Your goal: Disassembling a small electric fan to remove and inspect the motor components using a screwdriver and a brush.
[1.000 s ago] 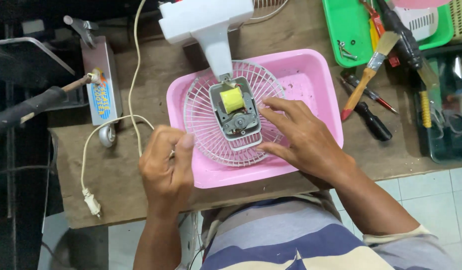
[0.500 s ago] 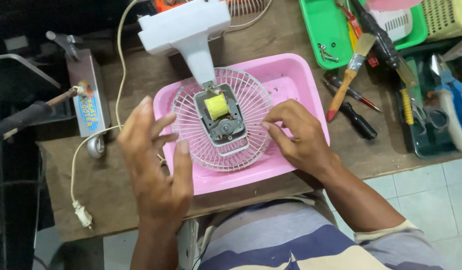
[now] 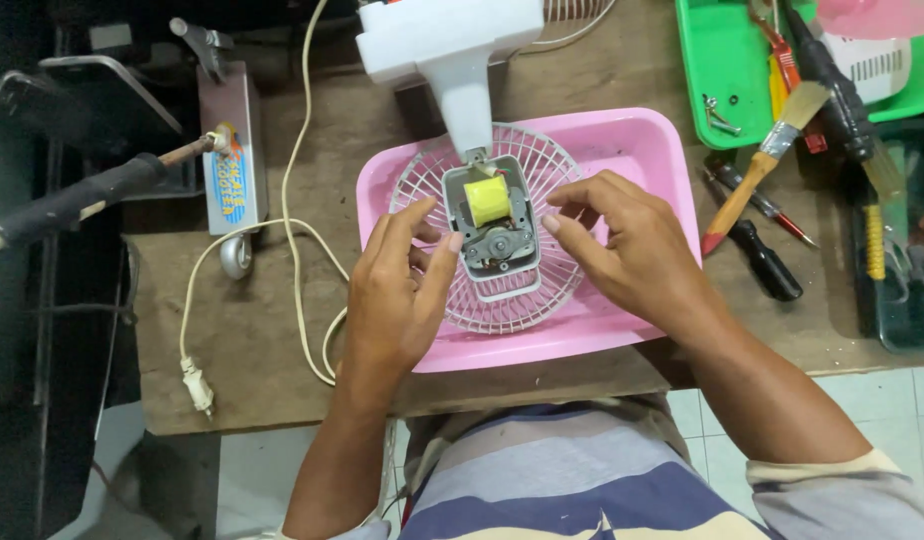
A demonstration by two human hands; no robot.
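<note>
A small white fan lies face down in a pink tray [image 3: 642,140], its round wire grille [image 3: 522,300] under an exposed grey motor [image 3: 497,235] with a yellow coil [image 3: 487,200]. The white base of the fan [image 3: 447,40] points away from me. My left hand [image 3: 397,290] rests on the grille with thumb and fingertips against the motor's left side. My right hand [image 3: 627,245] touches the motor's right side with its fingertips. Neither hand holds a tool.
A white power cord with plug [image 3: 197,385] loops across the wooden table at left. A soldering iron [image 3: 92,195] sits on its stand at far left. At right lie a paintbrush [image 3: 767,165], screwdrivers [image 3: 767,260] and a green tray [image 3: 727,60] of tools.
My left hand was a fist near the tray's left edge, then opened, and now its fingers rest against the motor. My right hand shifted onto the motor's right side.
</note>
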